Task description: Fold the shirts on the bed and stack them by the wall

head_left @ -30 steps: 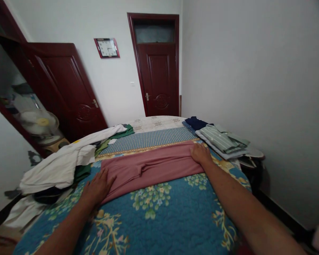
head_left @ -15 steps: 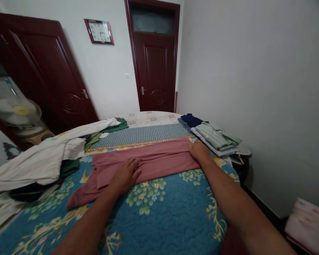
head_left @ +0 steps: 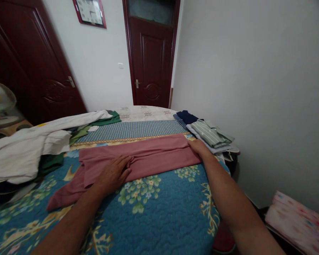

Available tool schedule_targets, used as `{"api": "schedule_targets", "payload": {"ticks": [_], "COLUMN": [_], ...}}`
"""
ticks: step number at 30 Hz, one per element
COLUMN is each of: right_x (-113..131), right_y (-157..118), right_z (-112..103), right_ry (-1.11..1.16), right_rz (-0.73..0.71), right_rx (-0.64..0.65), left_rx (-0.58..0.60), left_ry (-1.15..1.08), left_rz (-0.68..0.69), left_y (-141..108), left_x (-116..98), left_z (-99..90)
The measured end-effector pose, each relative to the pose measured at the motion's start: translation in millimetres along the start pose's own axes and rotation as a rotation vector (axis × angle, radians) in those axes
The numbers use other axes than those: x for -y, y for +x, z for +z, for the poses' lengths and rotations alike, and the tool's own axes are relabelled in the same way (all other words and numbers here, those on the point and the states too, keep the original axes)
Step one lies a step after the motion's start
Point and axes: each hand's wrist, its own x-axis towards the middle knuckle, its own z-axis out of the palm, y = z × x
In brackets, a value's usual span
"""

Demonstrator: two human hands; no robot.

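Observation:
A pink garment [head_left: 159, 150], folded into a long strip, lies across the blue floral quilt [head_left: 159, 216]. One narrow part of it slants out at the lower left. My left hand [head_left: 115, 173] rests on its left half, fingers stretched out and thumb apart, beside a small crease in the cloth. At the far right end, my right hand [head_left: 200, 148] is closed on the garment's edge; its fingertips are partly hidden.
Loose clothes, including a white garment [head_left: 21, 156] and a green one [head_left: 108, 119], are heaped on the left. A stack of folded clothes [head_left: 210, 134] sits at the right edge near the wall. A pink patterned box [head_left: 295, 216] stands low at the right.
The camera view has shifted down and to the right, so the scene sits farther left. Both hands keep about the same places on the pink garment.

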Motion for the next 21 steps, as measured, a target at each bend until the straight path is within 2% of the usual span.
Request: {"api": "schedule_targets", "payload": {"ticks": [9, 12, 17, 21], "right_x": [-0.2, 6.7, 41.4, 77.1], "right_y": [-9.2, -13.1, -34.0, -57.6], "right_z": [-3.1, -3.7, 4.4, 23.9], "right_ry": [0.069, 0.049, -0.195, -0.289], "right_rz": [-0.083, -0.137, -0.238, -0.313], "right_rx": [0.037, 0.007, -0.148, -0.107], "left_rx": [-0.015, 0.000, -0.009, -0.017], "left_ry": [0.019, 0.021, 0.014, 0.013], "left_rz": [0.052, 0.041, 0.041, 0.046], "left_y": [-0.1, -0.2, 0.0, 0.3], "left_x": [3.3, 2.9, 4.0, 6.2], "left_z": [-0.1, -0.4, 1.3, 2.7]}}
